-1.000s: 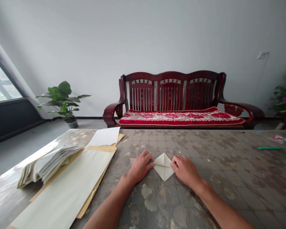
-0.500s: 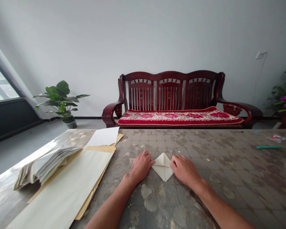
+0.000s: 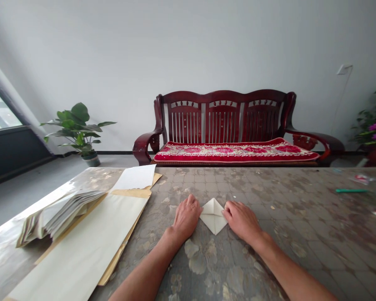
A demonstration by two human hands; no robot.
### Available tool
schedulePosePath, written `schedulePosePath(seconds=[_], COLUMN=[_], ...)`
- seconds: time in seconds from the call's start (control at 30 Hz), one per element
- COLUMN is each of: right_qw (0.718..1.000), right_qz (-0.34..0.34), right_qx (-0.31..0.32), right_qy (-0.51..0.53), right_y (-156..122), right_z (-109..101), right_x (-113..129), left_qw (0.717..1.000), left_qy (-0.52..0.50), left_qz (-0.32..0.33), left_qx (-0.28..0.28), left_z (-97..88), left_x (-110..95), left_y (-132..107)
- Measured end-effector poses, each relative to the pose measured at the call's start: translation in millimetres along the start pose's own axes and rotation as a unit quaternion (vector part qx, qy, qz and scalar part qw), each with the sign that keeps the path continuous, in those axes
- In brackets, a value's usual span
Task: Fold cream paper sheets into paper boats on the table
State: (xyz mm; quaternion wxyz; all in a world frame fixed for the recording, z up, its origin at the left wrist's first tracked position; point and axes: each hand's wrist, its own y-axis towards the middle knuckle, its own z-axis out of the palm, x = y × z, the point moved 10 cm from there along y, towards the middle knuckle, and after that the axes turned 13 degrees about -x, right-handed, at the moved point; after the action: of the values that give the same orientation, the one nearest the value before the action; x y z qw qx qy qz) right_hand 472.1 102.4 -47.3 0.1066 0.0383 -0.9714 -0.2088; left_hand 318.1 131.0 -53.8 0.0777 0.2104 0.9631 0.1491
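A small folded piece of white paper (image 3: 213, 215), diamond-shaped with a crease across its middle, lies flat on the patterned grey table (image 3: 269, 251). My left hand (image 3: 186, 218) rests knuckles up at its left corner, fingers curled and pressing the paper's edge. My right hand (image 3: 241, 219) sits at the right corner the same way, fingertips pinching or pressing that edge. Both hands touch the paper from opposite sides.
On the left of the table lie a long cream sheet over brown paper (image 3: 90, 246), a stack of folded papers (image 3: 56, 215) and a white sheet (image 3: 134, 177). A green pen (image 3: 351, 190) lies far right. A red wooden bench (image 3: 232, 133) stands beyond the table.
My hands and the folded paper stay almost still; only the view has shifted slightly, and the fingers have drawn a little closer on the paper's corners.
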Motion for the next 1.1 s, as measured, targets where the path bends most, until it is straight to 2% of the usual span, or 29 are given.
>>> schedulePosePath(seconds=[0.33, 0.6, 0.7, 0.77, 0.9, 1.0, 1.1], right_qw=[1.000, 1.000, 1.000, 0.999, 0.999, 0.999, 0.999], right_qz=[0.014, 0.011, 0.008, 0.009, 0.010, 0.007, 0.005], right_qx=[0.002, -0.002, -0.002, -0.001, -0.001, -0.003, -0.006], right_qy=[0.006, -0.010, -0.024, -0.032, -0.038, -0.040, -0.044], right_y=[-0.1, -0.2, 0.1, 1.0, 2.9, 2.9, 2.4], right_z=[0.8, 2.4, 0.4, -0.8, -1.5, -0.7, -0.3], right_x=[-3.6, -4.6, -4.1, -4.1, -4.3, -4.2, -4.2], left_qw=[1.000, 0.999, 0.998, 0.998, 0.987, 0.978, 0.979], left_qy=[-0.013, -0.033, -0.036, -0.043, -0.099, -0.122, -0.089], left_qz=[0.000, -0.040, -0.045, -0.019, 0.102, 0.161, 0.180], left_qx=[-0.001, 0.007, -0.010, -0.038, -0.079, -0.059, -0.026], left_z=[1.9, 4.8, 1.4, -4.0, -12.3, -9.3, -3.3], left_x=[-3.2, 3.7, 4.2, -0.2, -20.7, -30.8, -34.9], left_y=[-1.4, -1.0, -2.3, -2.8, -6.0, -9.3, -11.6])
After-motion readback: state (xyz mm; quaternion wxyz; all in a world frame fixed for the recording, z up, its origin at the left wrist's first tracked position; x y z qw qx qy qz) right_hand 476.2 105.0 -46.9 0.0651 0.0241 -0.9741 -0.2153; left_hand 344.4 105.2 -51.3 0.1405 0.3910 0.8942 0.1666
